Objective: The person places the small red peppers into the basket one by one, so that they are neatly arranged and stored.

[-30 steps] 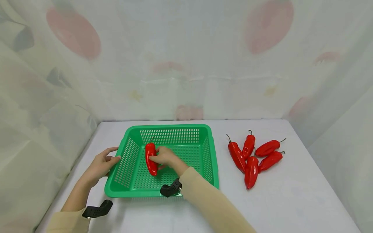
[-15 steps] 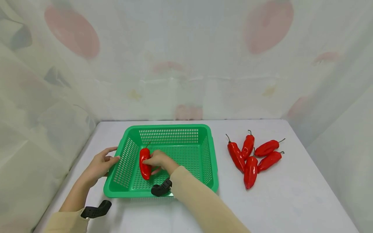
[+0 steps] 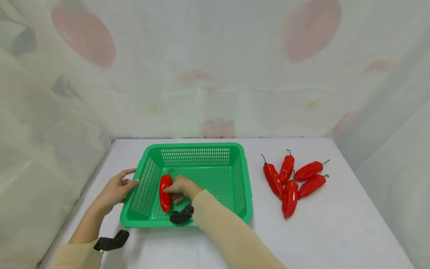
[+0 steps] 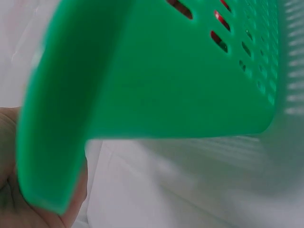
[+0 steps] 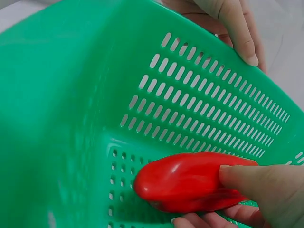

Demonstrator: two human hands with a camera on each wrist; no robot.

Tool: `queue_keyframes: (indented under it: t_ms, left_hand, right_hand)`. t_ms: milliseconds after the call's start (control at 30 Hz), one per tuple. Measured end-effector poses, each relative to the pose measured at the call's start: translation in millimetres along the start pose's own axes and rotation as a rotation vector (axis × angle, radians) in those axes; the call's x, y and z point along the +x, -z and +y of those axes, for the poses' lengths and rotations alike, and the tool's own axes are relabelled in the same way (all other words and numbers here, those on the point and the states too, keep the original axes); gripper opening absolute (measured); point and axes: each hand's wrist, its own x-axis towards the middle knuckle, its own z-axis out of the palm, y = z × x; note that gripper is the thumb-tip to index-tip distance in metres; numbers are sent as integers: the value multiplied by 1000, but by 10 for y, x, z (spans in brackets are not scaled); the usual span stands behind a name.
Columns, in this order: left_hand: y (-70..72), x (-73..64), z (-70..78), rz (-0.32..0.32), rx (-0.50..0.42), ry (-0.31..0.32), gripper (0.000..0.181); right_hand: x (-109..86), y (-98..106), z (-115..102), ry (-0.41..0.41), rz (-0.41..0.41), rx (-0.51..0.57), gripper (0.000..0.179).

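A green plastic basket with slotted walls stands on the white table. Inside it, toward the left wall, my right hand pinches a red chili pepper between thumb and fingers. In the right wrist view the pepper lies low over the holed floor, thumb on its upper side and fingers beneath. My left hand grips the basket's left rim, thumb over the edge; the other fingers are partly hidden behind the wall. The left wrist view shows the basket's outer wall close up, with the palm at its rim.
Several red chili peppers lie in a loose cluster on the table, right of the basket. Pale printed cloth hangs behind the table and at both sides. A black wrist camera sits on the left wrist.
My right hand has moved left and a little toward me with the pepper, lowering it toward the basket floor by the left wall. The left hand keeps its hold on the rim.
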Motion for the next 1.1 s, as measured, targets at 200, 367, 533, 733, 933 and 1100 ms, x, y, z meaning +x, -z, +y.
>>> queue_keyframes:
  t_ms: [200,367,533,733,933,1100]
  left_hand:
    - [-8,-8,16,2,15,2,64]
    - [-7,-8,22,1,13,3,64]
    - [-4,-12,26,4,15,-5,63]
    - [-6,-22,42,5,25,-1,62]
    - [2,-15,29,6,30,-3,63]
    - [13,2,1,4,32,-1,63]
  right_hand:
    - [-51,-20,-9,-3,-48,-58,17]
    - [-123,-47,-64,-16,-92,-110,15]
    - [-146,-75,-89,-27,-95,-82,16]
    - [-96,-86,-61,-19,-94,-65,13]
    - [-44,-77,-41,4,-102,-77,22]
    - [-35,-18,-44,28,-95,-98,38]
